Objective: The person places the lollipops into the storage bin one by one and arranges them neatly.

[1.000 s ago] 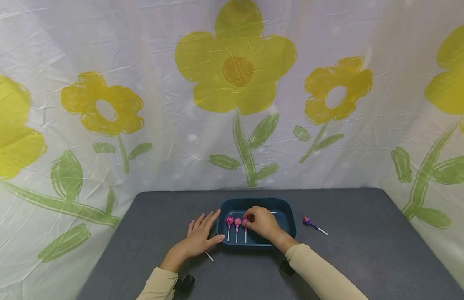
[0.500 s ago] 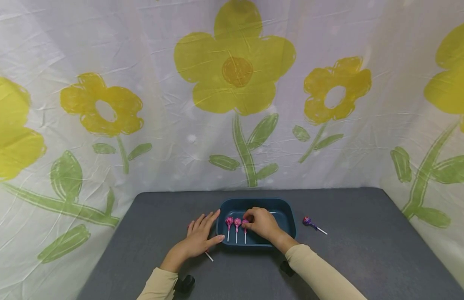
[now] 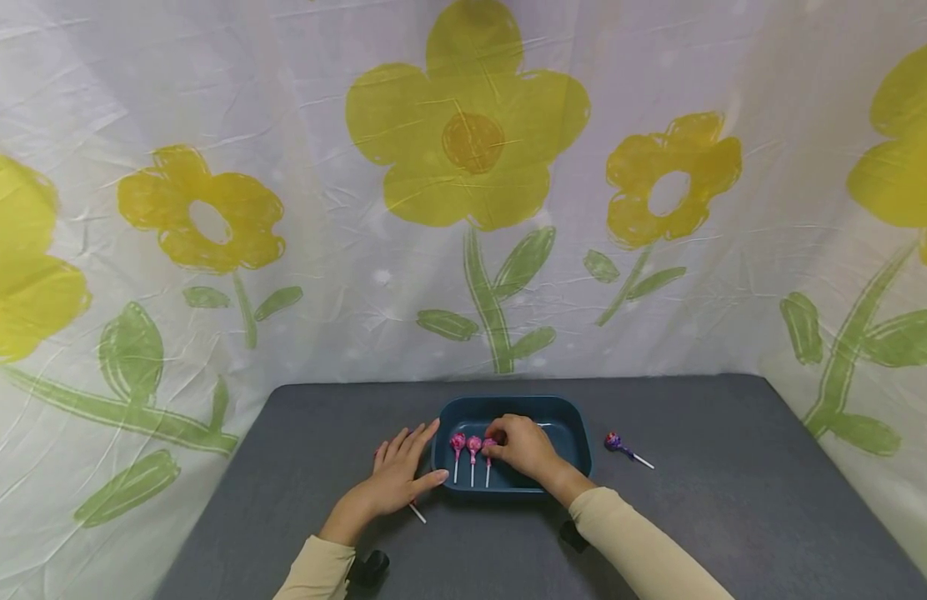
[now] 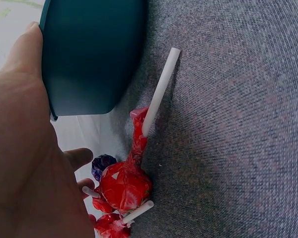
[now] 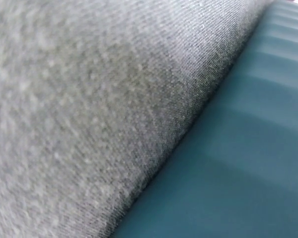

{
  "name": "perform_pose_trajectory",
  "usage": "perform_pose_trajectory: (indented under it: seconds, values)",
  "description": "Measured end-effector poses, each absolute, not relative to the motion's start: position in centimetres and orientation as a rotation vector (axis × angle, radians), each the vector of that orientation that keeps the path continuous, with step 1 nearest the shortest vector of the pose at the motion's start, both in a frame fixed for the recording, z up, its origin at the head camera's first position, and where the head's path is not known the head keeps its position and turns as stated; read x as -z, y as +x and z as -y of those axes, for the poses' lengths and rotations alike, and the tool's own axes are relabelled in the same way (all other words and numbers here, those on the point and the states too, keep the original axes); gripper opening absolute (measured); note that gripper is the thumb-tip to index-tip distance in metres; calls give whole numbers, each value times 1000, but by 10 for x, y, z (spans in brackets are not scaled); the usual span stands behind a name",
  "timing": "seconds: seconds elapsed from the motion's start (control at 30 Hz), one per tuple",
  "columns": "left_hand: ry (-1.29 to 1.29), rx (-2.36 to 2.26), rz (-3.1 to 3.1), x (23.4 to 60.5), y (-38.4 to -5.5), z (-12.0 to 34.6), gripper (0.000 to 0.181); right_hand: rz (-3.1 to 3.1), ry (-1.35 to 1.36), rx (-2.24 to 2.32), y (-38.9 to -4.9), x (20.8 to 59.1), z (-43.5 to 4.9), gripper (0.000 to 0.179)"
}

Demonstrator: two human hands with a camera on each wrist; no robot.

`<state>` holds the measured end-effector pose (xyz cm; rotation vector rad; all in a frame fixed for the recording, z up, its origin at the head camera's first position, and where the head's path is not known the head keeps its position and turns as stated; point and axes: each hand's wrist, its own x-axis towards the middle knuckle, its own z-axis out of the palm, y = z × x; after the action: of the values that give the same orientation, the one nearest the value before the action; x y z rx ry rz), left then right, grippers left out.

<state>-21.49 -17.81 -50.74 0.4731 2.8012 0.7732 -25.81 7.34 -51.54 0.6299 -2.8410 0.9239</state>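
Note:
In the head view, a dark teal tray (image 3: 564,442) holds three pink-wrapped lollipops lying side by side, sticks toward the person. The left lollipop (image 3: 458,442) and the middle lollipop (image 3: 474,447) lie free. My right hand (image 3: 529,448) reaches over the front rim and pinches the third lollipop (image 3: 488,473) at its head, which the fingers partly cover. My left hand (image 3: 394,479) lies spread at the tray's left side, thumb at the rim. Below its palm, the left wrist view shows a red-wrapped lollipop (image 4: 125,186) with several others behind it.
A purple-wrapped lollipop (image 3: 616,442) lies on the grey table (image 3: 704,500) right of the tray. The tray's outer wall (image 5: 238,168) fills the right of the right wrist view. Behind the table hangs a flowered cloth (image 3: 343,317).
The stick of the third lollipop has shifted slightly left toward the middle one in my right fingers. My left hand has stayed in place.

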Motion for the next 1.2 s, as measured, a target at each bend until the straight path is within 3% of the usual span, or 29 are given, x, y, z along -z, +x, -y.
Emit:
perform_pose_trajectory:
  seconds: [1.2]
  values:
    - [502, -812, -2803, 511, -215, 180, 83, 2855, 634, -942, -260, 520, -75, 22]
